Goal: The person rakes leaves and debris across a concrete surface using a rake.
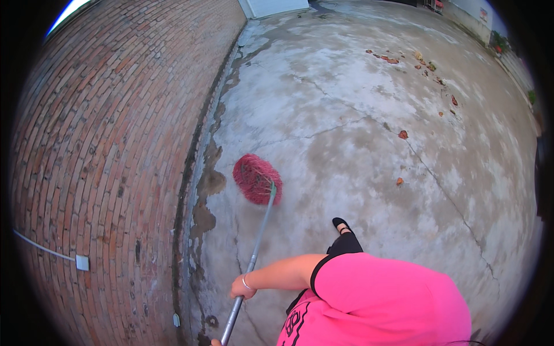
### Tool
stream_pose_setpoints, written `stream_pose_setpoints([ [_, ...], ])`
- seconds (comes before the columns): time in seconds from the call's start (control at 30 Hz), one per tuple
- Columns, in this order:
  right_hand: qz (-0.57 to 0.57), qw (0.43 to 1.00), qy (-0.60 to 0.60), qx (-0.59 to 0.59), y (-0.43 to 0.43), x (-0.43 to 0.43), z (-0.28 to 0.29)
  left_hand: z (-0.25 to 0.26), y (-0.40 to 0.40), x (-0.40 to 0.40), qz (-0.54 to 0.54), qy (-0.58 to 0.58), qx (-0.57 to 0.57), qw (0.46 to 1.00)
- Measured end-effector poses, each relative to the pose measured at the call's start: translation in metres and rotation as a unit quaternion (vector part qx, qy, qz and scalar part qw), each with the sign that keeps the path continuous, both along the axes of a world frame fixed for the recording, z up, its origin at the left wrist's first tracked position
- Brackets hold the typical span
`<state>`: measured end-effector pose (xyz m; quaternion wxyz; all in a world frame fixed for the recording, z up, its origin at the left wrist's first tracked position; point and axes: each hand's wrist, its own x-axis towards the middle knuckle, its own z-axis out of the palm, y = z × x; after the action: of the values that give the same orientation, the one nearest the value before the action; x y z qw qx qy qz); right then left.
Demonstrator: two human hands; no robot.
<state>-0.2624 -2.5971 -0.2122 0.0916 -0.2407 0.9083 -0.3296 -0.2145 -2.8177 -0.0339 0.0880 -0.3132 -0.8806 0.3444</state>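
My right hand (pixel 243 289), with a silvery bangle at the wrist, is closed around the metal pole (pixel 256 247) of a mop or broom. Lower on the same pole, my left hand (pixel 215 342) shows only as a few fingers at the bottom edge of the picture; it seems to rest against the pole, but its grip is cut off. A green joint (pixel 273 188) links the pole's far end to a shaggy dark-pink fringed head (pixel 255 178), which lies over the concrete floor near the brick wall.
A brick wall (pixel 117 155) with a white electrical box (pixel 82 262) runs along the left. Cracked, patchy concrete (pixel 346 151) spreads to the right, with dry leaves (pixel 403 134) scattered on it. A black shoe (pixel 341 225) stands below the pink sleeve.
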Motion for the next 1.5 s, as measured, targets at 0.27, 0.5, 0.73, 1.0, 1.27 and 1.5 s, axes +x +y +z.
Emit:
stream_pose_setpoints([
  [0.27, -0.210, 0.978, 0.003, -0.019, 0.169, 0.079, -0.028, -0.041, 0.148, -0.028, -0.186, -0.062, 0.044, 0.980],
  [0.5, -0.376, 0.915, -0.131, 0.065, 0.361, 0.194, -0.058, -0.079, 0.382, 0.009, -0.353, -0.173, 0.106, 0.914],
  [0.73, -0.354, 0.903, -0.202, 0.137, 0.450, 0.254, -0.033, -0.083, 0.483, 0.035, -0.373, -0.232, 0.117, 0.891],
  [1.0, -0.218, 0.970, -0.023, 0.110, 0.419, 0.157, 0.024, -0.007, 0.427, -0.031, -0.366, -0.051, 0.153, 0.917],
  [1.27, -0.027, 0.997, 0.067, 0.041, 0.320, 0.032, 0.067, 0.048, 0.308, -0.057, -0.177, 0.006, 0.103, 0.979],
  [1.5, 0.058, 0.997, 0.050, -0.004, 0.281, -0.087, 0.038, 0.067, 0.282, -0.072, 0.104, -0.133, -0.001, 0.986],
])
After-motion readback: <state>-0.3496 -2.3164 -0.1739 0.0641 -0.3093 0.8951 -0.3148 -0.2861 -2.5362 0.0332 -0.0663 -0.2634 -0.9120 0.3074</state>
